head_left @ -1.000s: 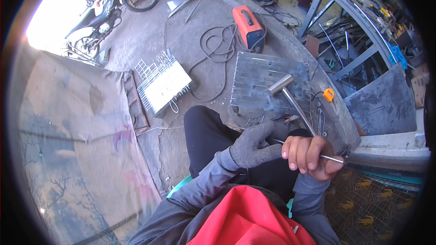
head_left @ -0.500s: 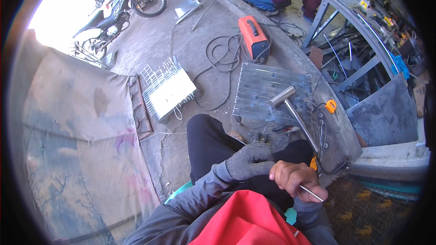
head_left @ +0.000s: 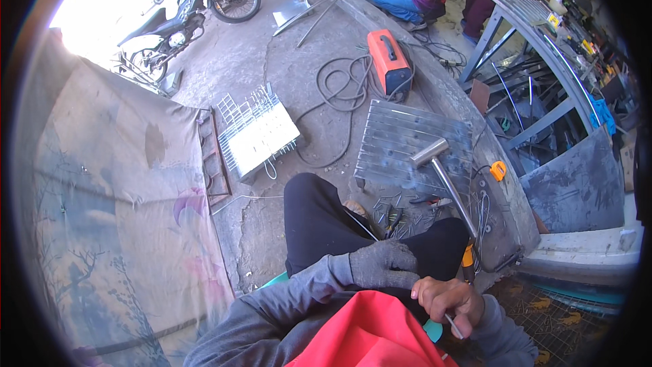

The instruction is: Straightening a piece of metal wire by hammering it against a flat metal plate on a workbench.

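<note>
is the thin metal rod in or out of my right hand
In: your right hand curls around the rod, whose end sticks out of it.

Strong daylight enters beyond and left of the motorbike (head_left: 180,17), burning the background out to white. Right of it, the floor (head_left: 288,81) is evenly lit with soft shadows; below, the white panel (head_left: 265,139) glares. Far right of the motorbike, the metal frame (head_left: 541,124) sits in dimmer light and bends with the lens. Well below it, the right hand (head_left: 447,298) shows soft fine detail. The outer rim is black.
</note>
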The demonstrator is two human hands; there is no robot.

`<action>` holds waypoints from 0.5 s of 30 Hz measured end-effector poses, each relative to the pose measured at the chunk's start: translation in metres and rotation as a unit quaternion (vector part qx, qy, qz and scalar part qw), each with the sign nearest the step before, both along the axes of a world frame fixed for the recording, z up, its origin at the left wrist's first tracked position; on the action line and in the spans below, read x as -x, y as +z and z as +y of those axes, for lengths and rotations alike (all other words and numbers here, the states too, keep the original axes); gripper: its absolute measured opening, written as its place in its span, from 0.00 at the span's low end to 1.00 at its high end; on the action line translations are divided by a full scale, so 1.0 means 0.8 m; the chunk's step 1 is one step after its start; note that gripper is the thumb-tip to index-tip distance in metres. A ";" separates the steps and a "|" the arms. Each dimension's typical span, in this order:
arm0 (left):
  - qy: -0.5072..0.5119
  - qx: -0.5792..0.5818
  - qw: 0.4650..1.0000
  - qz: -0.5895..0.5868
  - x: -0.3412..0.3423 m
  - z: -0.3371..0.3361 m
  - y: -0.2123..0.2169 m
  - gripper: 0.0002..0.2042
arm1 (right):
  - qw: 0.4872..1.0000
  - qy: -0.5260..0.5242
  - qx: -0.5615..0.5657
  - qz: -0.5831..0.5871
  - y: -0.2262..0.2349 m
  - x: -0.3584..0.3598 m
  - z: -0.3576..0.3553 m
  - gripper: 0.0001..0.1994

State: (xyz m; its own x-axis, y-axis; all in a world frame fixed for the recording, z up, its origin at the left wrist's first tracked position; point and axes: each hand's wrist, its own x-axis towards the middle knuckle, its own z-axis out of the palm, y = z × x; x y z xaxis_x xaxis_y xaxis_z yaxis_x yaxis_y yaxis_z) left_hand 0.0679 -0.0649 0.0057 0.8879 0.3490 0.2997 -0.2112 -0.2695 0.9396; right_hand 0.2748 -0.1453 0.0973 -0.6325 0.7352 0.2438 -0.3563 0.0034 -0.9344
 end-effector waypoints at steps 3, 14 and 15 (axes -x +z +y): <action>-0.030 -0.001 1.000 -0.001 -0.001 -0.002 -0.005 0.14 | 0.999 0.027 -0.004 -0.026 0.000 -0.004 -0.006 0.29; 0.000 0.042 0.999 0.007 -0.013 0.017 -0.013 0.14 | 0.997 -0.058 0.011 0.056 -0.002 -0.003 0.014 0.32; 0.038 0.064 0.997 0.031 -0.012 0.034 0.017 0.13 | 0.983 -0.152 -0.004 0.101 -0.007 0.004 0.023 0.32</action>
State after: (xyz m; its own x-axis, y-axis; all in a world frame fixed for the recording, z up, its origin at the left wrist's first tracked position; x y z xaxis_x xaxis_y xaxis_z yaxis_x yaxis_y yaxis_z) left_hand 0.0778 -0.0373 0.0196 0.8727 0.4485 0.1927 -0.1341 -0.1594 0.9781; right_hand 0.2714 -0.1270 0.0915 -0.3226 0.8799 0.3488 -0.5160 0.1454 -0.8442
